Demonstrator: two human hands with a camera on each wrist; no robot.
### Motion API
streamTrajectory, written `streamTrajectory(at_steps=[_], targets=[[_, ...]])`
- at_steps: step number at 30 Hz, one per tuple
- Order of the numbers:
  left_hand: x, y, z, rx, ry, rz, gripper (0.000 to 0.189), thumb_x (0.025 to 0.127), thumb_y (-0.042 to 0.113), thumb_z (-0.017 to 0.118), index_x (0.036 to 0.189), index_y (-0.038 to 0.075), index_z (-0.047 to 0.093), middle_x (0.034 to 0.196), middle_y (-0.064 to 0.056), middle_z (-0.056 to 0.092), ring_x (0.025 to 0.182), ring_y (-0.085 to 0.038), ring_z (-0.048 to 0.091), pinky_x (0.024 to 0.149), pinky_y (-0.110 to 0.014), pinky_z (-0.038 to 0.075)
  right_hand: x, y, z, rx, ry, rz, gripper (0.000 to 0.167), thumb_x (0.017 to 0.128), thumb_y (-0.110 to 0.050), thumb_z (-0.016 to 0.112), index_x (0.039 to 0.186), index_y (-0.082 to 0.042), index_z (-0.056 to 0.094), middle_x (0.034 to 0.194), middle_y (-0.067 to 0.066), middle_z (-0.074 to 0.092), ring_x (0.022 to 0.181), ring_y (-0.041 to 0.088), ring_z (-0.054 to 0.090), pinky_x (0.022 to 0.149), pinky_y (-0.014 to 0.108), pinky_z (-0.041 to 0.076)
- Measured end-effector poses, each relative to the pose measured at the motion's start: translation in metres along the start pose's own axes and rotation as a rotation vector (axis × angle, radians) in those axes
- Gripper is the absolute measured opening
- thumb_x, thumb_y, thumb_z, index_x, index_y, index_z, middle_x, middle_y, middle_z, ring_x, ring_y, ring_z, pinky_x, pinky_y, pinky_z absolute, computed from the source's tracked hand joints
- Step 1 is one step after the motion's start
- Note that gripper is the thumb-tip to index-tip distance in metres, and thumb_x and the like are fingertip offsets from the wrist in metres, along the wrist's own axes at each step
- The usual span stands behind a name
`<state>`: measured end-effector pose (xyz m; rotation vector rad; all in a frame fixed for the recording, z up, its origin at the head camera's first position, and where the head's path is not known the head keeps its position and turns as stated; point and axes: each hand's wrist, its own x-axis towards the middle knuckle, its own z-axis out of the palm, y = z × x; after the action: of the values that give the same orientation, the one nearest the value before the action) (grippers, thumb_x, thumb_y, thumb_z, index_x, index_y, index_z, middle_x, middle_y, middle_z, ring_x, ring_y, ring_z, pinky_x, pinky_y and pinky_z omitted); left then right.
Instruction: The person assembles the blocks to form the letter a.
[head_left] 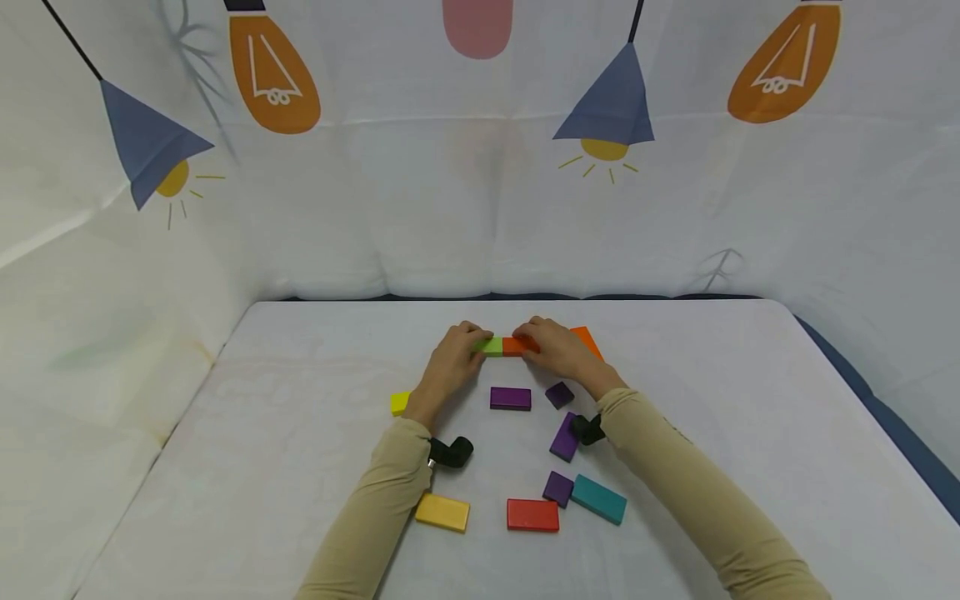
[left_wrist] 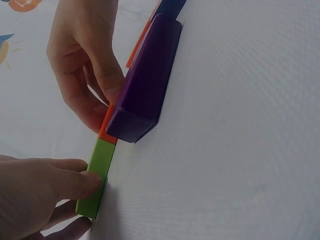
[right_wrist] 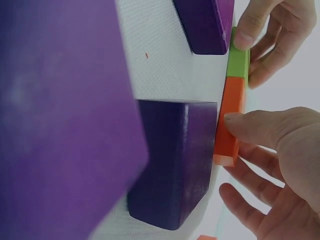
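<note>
"Lime-green block (head_left: 492,347), toward the far edge of the white table (head_left: 315,400): which hand has it?"

"The left hand (head_left: 456,354). Its thumb is on the near face and fingers reach round behind, so it's a narrow pinch on the block's left part."

"And what meets it on the right?"

"An orange block (head_left: 513,347), end against end, with no gap I can make out. The right hand (head_left: 558,348) pinches that one the same way, thumb on the near side, fingers beyond."

"Which way do they run?"

"Both long axes go left to right, roughly along the table's far edge, and the two look in line. In the left wrist view the lime-green block's outer end shows past the fingers; in the right wrist view the orange block's outer end shows too."

"So what matters most?"

"That joint, I'd judge. It lies between the two hands, with neither clearly nearer. If one hand pushed out of line, the row would probably kink there."

"Anything close enough to bump?"

"A purple block (head_left: 511,399) lies on the near side, apart from the row, its long axis roughly parallel. A small purple block (head_left: 559,395) sits at an angle, near the right forearm."
</note>
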<state>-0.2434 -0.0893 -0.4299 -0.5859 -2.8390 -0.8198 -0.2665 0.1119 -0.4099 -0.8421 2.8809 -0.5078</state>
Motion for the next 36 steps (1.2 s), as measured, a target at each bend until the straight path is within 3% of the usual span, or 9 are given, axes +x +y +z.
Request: streamTrajectory(at_steps=[14, 36], targets=[[-0.0002, -0.0005, 0.0014, 0.000, -0.006, -0.022, 0.034, 0.088, 0.005, 0.065, 0.121, 0.008, 0.063, 0.117, -0.010, 0.057, 0.107, -0.025, 0.052, 0.091, -0.036, 0.046, -0.0009, -0.0017, -0.0006, 0.028, -0.002, 0.019, 0.034, 0.090, -0.015, 0.063, 0.122, -0.004, 0.060, 0.112, 0.011, 0.058, 0.098, 0.024, 0.054, 0.092, 0.040, 0.046], [-0.0015, -0.0019, 0.0015, -0.016, 0.025, 0.018, 0.035, 0.087, 0.004, 0.065, 0.121, 0.009, 0.063, 0.116, -0.011, 0.056, 0.104, -0.026, 0.052, 0.089, -0.037, 0.047, -0.0020, -0.0044, -0.0018, 0.033, -0.003, 0.025, 0.034, 0.090, -0.014, 0.062, 0.123, -0.004, 0.060, 0.112, 0.011, 0.058, 0.098, 0.024, 0.054, 0.092, 0.040, 0.046]])
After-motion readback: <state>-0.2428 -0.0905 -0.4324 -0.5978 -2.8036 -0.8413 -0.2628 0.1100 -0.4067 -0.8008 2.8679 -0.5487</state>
